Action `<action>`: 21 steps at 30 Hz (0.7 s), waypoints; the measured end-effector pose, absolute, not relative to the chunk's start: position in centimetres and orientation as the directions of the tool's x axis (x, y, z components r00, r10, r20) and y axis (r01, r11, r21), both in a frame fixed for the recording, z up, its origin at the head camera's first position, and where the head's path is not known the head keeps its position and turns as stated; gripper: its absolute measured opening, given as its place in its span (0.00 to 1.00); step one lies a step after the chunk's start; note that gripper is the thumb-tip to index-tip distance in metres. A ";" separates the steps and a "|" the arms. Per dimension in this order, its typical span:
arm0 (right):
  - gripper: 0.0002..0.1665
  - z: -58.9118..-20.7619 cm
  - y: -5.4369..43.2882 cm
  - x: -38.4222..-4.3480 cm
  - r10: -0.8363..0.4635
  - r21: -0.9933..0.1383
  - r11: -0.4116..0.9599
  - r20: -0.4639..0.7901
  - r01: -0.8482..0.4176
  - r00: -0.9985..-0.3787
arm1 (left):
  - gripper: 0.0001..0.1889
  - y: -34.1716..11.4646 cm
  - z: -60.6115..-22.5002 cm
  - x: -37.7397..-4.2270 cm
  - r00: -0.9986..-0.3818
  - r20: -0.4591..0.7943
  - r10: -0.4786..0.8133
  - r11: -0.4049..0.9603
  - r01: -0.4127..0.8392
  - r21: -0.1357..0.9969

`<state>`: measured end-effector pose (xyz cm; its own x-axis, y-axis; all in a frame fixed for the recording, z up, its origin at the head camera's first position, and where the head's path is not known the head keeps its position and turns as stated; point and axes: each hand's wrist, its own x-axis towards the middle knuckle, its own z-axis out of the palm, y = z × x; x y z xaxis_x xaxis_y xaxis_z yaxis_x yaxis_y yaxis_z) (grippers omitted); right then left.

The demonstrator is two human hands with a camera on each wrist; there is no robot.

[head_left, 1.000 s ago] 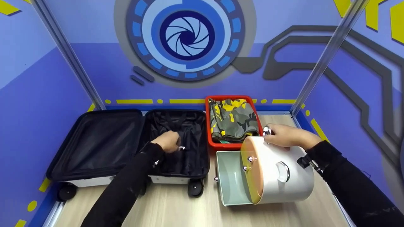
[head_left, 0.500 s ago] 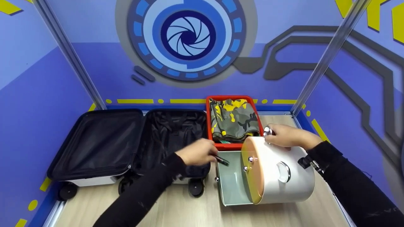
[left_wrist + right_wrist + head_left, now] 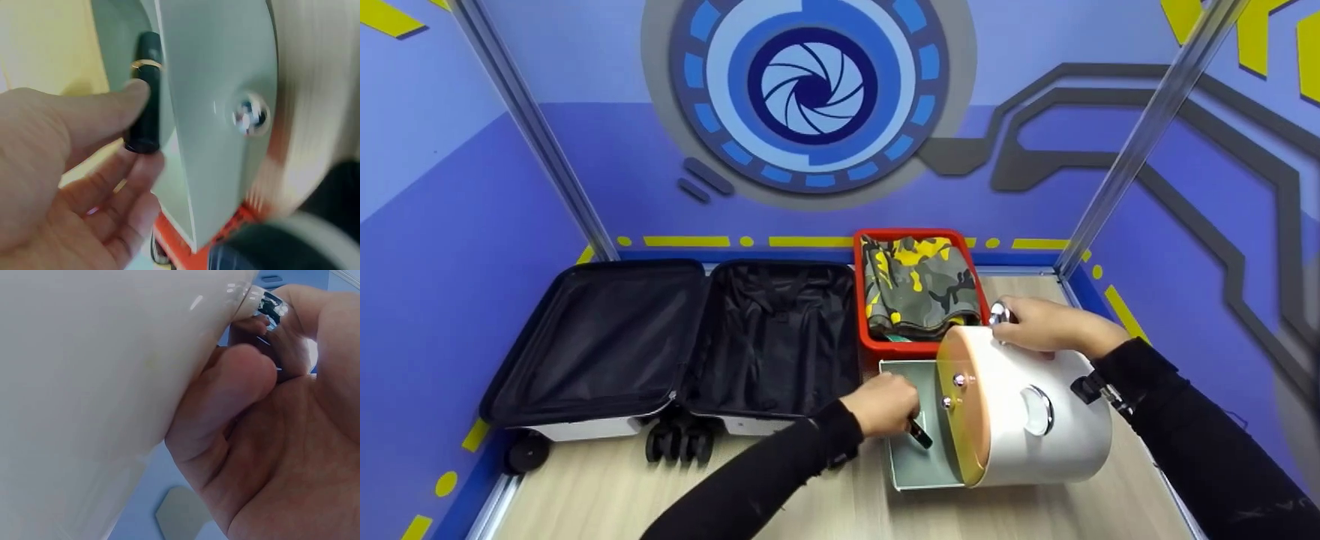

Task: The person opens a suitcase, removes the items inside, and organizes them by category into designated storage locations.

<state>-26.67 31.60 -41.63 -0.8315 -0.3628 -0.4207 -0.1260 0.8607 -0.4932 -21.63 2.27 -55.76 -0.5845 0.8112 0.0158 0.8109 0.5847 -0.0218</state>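
My left hand (image 3: 883,405) is over the pulled-out pale green drawer (image 3: 894,466) of a white cosmetics box (image 3: 1057,450). Between thumb and fingers it pinches a black lipstick tube (image 3: 151,107) with a gold band. In the left wrist view, the tube is close behind the drawer's front; contact with it cannot be told. My right hand (image 3: 1046,325) grips the chrome handle (image 3: 1000,311) on top of the box. The right wrist view shows its fingers curled round that handle, beside the white shell. Two chrome knobs show on the box's orange-tinted front.
An open suitcase with black lining (image 3: 780,330) lies to the left, its other half (image 3: 592,337) beside it. Behind the box stands a red basket (image 3: 861,292) holding folded camouflage cloth (image 3: 919,285). Blue panels with metal posts enclose the table (image 3: 780,495).
My left hand has moved right from the suitcase to over the drawer, with the lipstick tube in its fingers. The right hand stays on the handle, and the box has not moved.
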 end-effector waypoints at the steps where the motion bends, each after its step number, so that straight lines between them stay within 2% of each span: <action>1: 0.15 -41.6 31.6 -26.7 -0.363 -0.496 0.859 -0.419 -0.126 -0.832 | 0.05 2.7 -56.1 -21.5 -0.600 0.019 0.800 0.600 0.799 -0.039; 5: 0.15 -41.7 31.7 -26.7 -0.367 -0.502 0.855 -0.416 -0.126 -0.832 | 0.06 3.9 -57.3 -21.2 -0.648 0.022 0.761 0.647 0.757 -0.094; 10: 0.15 -41.8 31.7 -26.7 -0.366 -0.496 0.858 -0.410 -0.133 -0.836 | 0.07 4.9 -59.8 -21.8 -0.674 0.022 0.738 0.673 0.733 -0.099; 17: 0.15 -41.8 31.7 -26.7 -0.365 -0.492 0.860 -0.407 -0.135 -0.837 | 0.11 5.3 -64.7 -23.2 -0.687 0.075 0.723 0.689 0.725 -0.006; 21: 0.14 -41.7 31.7 -26.6 -0.364 -0.508 0.853 -0.415 -0.120 -0.834 | 0.09 4.4 -63.2 -22.6 -0.685 0.163 0.710 0.683 0.726 0.076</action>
